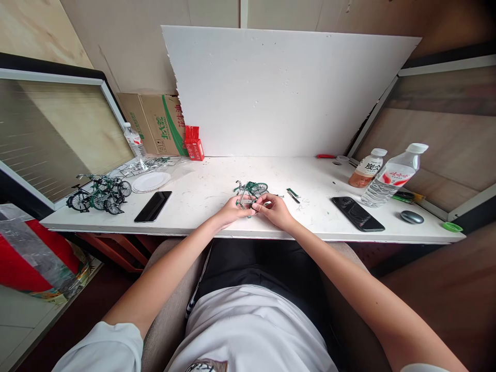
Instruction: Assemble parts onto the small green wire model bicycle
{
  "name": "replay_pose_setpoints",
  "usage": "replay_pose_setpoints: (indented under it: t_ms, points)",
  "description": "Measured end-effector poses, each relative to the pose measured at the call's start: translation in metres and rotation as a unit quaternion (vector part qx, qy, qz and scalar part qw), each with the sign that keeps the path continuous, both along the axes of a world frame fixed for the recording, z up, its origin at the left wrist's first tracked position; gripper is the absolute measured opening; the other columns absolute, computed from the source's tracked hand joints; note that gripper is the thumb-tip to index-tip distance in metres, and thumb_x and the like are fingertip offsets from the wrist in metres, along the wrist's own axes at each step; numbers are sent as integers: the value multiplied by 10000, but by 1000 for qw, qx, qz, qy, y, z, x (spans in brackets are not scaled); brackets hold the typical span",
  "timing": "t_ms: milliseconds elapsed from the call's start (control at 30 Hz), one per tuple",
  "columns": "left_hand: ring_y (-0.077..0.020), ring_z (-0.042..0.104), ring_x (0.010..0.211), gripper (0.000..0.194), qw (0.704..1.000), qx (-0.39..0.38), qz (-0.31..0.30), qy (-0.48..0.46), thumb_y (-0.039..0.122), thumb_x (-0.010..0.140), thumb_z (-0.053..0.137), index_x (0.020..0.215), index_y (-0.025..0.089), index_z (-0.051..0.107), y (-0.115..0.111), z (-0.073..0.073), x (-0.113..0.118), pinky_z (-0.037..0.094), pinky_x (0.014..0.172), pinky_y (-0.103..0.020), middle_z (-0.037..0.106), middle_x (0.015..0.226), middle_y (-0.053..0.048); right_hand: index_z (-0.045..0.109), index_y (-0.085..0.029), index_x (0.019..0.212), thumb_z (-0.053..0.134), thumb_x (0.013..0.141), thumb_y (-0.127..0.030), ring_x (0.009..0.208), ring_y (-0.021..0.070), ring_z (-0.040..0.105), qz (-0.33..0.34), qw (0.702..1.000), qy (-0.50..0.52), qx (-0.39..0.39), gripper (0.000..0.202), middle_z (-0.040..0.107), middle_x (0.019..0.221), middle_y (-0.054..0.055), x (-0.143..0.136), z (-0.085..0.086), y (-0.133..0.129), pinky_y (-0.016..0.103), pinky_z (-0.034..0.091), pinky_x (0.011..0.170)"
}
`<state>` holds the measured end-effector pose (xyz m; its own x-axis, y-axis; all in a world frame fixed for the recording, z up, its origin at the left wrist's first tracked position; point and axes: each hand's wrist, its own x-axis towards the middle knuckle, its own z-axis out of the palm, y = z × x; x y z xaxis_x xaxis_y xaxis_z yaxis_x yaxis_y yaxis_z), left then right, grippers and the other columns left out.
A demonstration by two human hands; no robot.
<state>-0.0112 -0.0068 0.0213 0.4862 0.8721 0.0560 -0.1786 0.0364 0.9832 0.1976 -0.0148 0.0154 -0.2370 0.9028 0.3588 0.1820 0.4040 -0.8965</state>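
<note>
Near the front edge of the white table [217, 173], my left hand [228, 213] is closed on a small green model bicycle frame [243, 203]. My right hand [276, 211] meets it from the other side, thumb and fingertips pinched at the frame's right end. Whatever those fingertips grip is too small to make out. Just behind both hands lies green model bicycle work with a spoked wheel [259, 189]; whether it joins the held frame I cannot tell. Thin green and dark plastic pieces [293, 195] are to the right of my right hand.
Several model bicycles [98, 195] stand at left, near a white plate [151, 182] and a phone [153, 206]. Behind are a red box [194, 143] and a carton [155, 124]. Right: another phone [357, 213], a water bottle [395, 178], a drink bottle [367, 168], a mouse [412, 217].
</note>
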Motion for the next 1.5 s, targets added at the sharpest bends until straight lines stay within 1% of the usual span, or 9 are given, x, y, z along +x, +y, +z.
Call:
replay_pose_setpoints:
  t_ms: [167, 233, 300, 400, 533, 700, 1067, 1267, 1500]
  points:
    - [-174, 732, 889, 606, 1000, 5, 8, 6, 211, 690, 968, 1197, 154, 643, -4, 2, 1, 533, 895, -339, 770, 940, -62, 681, -229, 866, 832, 824, -663, 777, 217, 731, -13, 1000, -10, 2, 462, 735, 904, 46, -1, 1, -1, 389, 601, 749]
    - [-175, 736, 885, 584, 1000, -13, 7, 9, 188, 697, 959, 1193, 150, 652, -6, 5, 3, 542, 925, -358, 774, 935, -65, 674, -232, 865, 834, 820, -667, 773, 221, 736, -11, 1000, -3, -1, 465, 733, 890, 42, -1, 2, -2, 391, 608, 739]
    - [-180, 747, 906, 534, 999, -51, 3, -13, 154, 701, 944, 1161, 143, 674, -8, 8, 6, 546, 991, -391, 776, 933, -66, 667, -235, 867, 832, 823, -665, 769, 225, 742, -2, 1000, 13, -8, 462, 730, 878, 39, -1, 3, -3, 396, 618, 735]
    - [-183, 754, 962, 414, 991, -107, -2, -85, 98, 695, 921, 1052, 136, 715, -11, 10, 11, 527, 1104, -424, 775, 948, -60, 660, -237, 867, 827, 831, -664, 743, 222, 749, 12, 999, 37, -22, 460, 731, 868, 31, 0, 5, -3, 404, 631, 743]
    - [-164, 741, 963, 327, 984, -130, -8, -123, 56, 718, 885, 1007, 127, 751, -12, 9, 14, 517, 1156, -426, 763, 932, -47, 661, -234, 872, 811, 844, -672, 736, 212, 755, 13, 999, 43, -25, 463, 733, 877, 23, -1, 5, -3, 396, 631, 767]
    - [-140, 717, 893, 274, 983, -128, -7, -135, 34, 725, 863, 959, 130, 758, -11, 7, 14, 523, 1145, -423, 752, 924, -35, 648, -234, 889, 796, 866, -661, 739, 218, 768, 19, 998, 50, -35, 452, 725, 883, 20, -2, 4, -2, 392, 619, 770]
    - [-146, 712, 946, 257, 984, -122, -7, -131, 36, 732, 859, 947, 133, 758, -12, 7, 14, 511, 1155, -424, 749, 977, -43, 639, -238, 898, 808, 841, -677, 765, 221, 772, 18, 998, 47, -44, 474, 732, 923, 26, -1, 2, -1, 386, 630, 775]
    - [-173, 734, 976, 289, 985, -121, 1, -127, 32, 736, 847, 983, 151, 755, -11, 6, 14, 510, 1181, -472, 761, 980, -41, 635, -241, 898, 783, 838, -724, 759, 223, 771, 15, 998, 42, -45, 509, 738, 888, 20, -1, 2, -1, 398, 629, 797]
    - [-205, 747, 1062, 283, 984, -117, -13, -131, 39, 762, 836, 1021, 130, 771, -10, 5, 13, 483, 1219, -483, 773, 1102, -83, 632, -245, 897, 766, 852, -723, 752, 224, 770, 12, 997, 53, -59, 499, 733, 868, 9, -1, 1, 1, 403, 625, 808]
